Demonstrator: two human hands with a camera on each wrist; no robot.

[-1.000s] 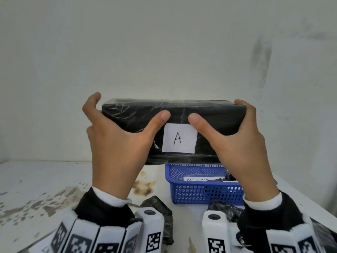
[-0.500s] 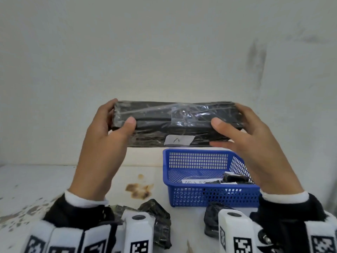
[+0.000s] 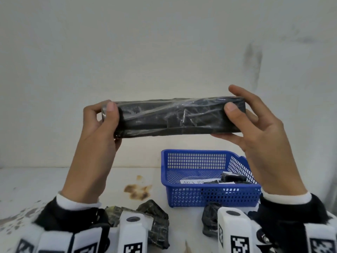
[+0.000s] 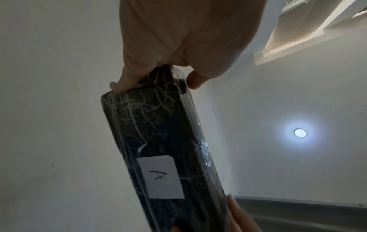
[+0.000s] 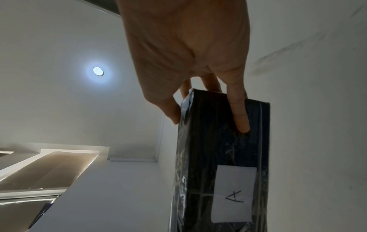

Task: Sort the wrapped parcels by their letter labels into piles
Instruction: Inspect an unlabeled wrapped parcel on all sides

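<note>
A long black parcel (image 3: 173,117) wrapped in clear film hangs level in the air above the table. My left hand (image 3: 98,128) grips its left end, thumb on the near face. My right hand (image 3: 255,125) holds the right end, thumb on the near face and fingers beneath and behind. Its white label with a handwritten A (image 4: 160,177) faces down, hidden from the head view; both wrist views show it, in the right one as the label (image 5: 234,194). Two smaller dark wrapped parcels lie on the table, one (image 3: 155,221) near my left wrist, another (image 3: 209,220) near my right.
A blue mesh basket (image 3: 197,196) stands on the white stained table (image 3: 36,185) below the parcel's right half, holding a white slip and a small dark item. A plain pale wall rises close behind. Brown stains (image 3: 138,190) mark the table left of the basket.
The parcel has been rolled so the A label went from facing me to facing down. Both hands slid outward from beside the label to the parcel's ends.
</note>
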